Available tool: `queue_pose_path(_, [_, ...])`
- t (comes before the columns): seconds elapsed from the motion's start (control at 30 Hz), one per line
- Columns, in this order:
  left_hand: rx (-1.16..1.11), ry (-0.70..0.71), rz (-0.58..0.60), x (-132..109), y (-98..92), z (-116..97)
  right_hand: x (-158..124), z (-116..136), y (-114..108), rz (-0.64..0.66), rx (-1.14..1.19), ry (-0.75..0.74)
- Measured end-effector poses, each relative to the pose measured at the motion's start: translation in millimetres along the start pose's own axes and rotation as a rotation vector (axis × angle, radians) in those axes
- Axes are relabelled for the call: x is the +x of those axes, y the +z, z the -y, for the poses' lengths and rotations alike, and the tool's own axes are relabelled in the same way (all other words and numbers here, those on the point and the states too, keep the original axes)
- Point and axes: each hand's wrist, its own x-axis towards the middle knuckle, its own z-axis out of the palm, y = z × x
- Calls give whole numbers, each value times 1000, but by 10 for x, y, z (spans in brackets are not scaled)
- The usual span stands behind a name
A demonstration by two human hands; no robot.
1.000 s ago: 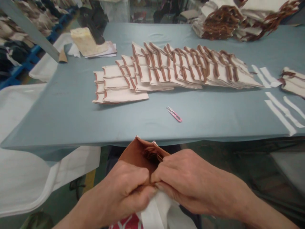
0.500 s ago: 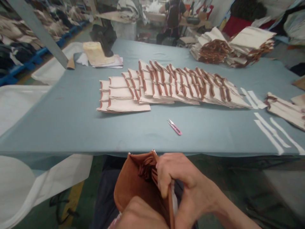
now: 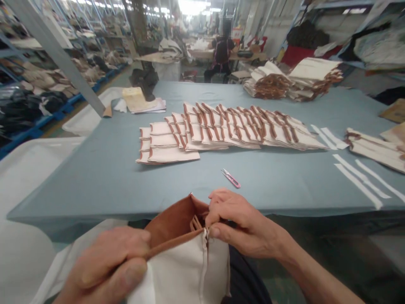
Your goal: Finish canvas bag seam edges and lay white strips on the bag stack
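Note:
A cream fabric pouch (image 3: 180,270) with a brown lining is held in front of me, below the table's near edge, its mouth spread open. My left hand (image 3: 110,261) is closed on the rim at the left, with the thumb on the cream outside. At the right, my right hand (image 3: 237,223) pinches the rim beside a stitched seam. Folded brown strips show inside the pouch under the right fingers. Beyond the hands, pink-handled thread snips (image 3: 231,179) lie on the blue-grey table (image 3: 110,190).
An overlapping row of cream pieces with brown edges (image 3: 174,153) crosses the table. White strips (image 3: 357,181) and another cream bundle (image 3: 373,147) lie right. Stacked cream and brown pieces (image 3: 272,82) stand at the back. A metal post (image 3: 63,59) rises left; a person (image 3: 221,50) sits far back.
The pouch has turned so its cream outside and side seam face me. My left hand has moved left to the rim, and my right hand has shifted its grip. The camera view has tilted up.

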Motion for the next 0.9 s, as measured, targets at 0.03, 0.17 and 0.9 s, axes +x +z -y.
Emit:
queue_pose_path(0.03, [36,-9,-46,84,-83,-25,56,95,-85,28,-12,2])
queue_pose_path(0.17, [-29,41,38,541,-310,-103,276,430,-358,105,-136,-47])
queue_pose_path(0.9, [-454,-16,540,1118,103,-449,114,170,-116,-2,-45,148])
